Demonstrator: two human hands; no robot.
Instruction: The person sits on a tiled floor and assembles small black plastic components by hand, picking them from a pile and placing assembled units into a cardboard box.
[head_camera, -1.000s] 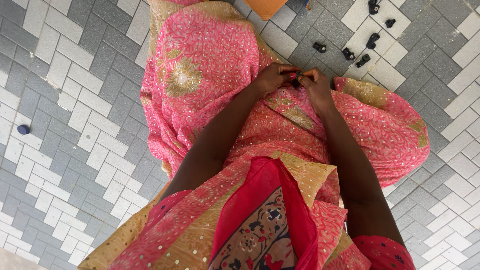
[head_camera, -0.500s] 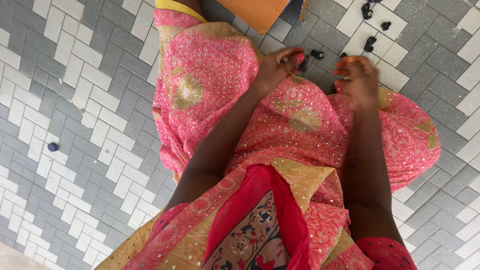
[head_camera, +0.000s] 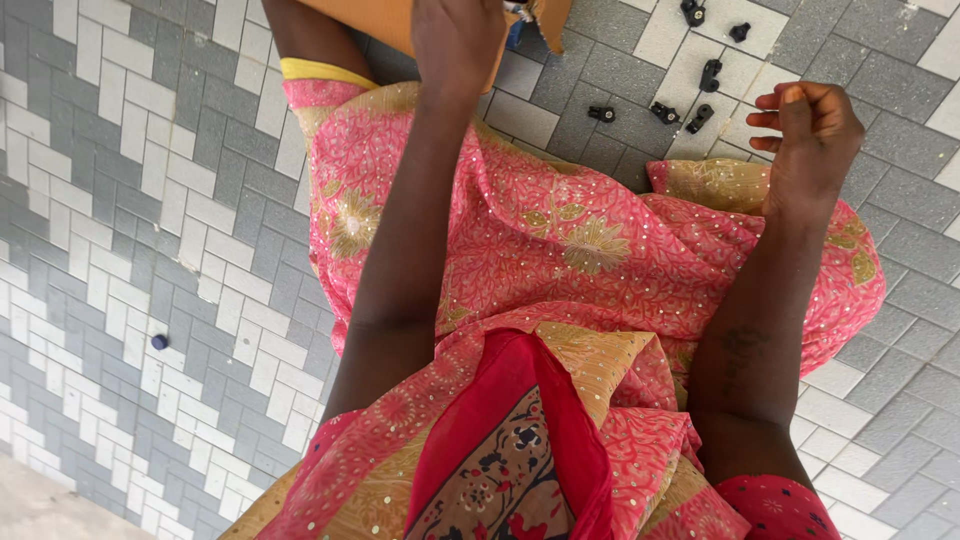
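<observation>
I sit on a tiled floor with pink and gold patterned cloth (head_camera: 560, 240) over my lap. My left hand (head_camera: 455, 40) reaches forward over an orange cardboard box (head_camera: 370, 20) at the top edge; its fingers run out of the frame. My right hand (head_camera: 810, 130) is raised at the right with its fingers curled in, and nothing shows in it. Several small black parts (head_camera: 665, 112) lie on the tiles just beyond my lap, between the two hands and closest to the right one.
Grey and white herringbone tiles (head_camera: 120, 200) cover the floor all around. A small dark blue cap (head_camera: 159, 342) lies on the tiles to the left. A yellow cloth edge (head_camera: 315, 70) shows beside the box.
My hands were together on my lap around a small dark piece. They have come apart: the left has reached forward to the orange box, and the right has lifted away to the right.
</observation>
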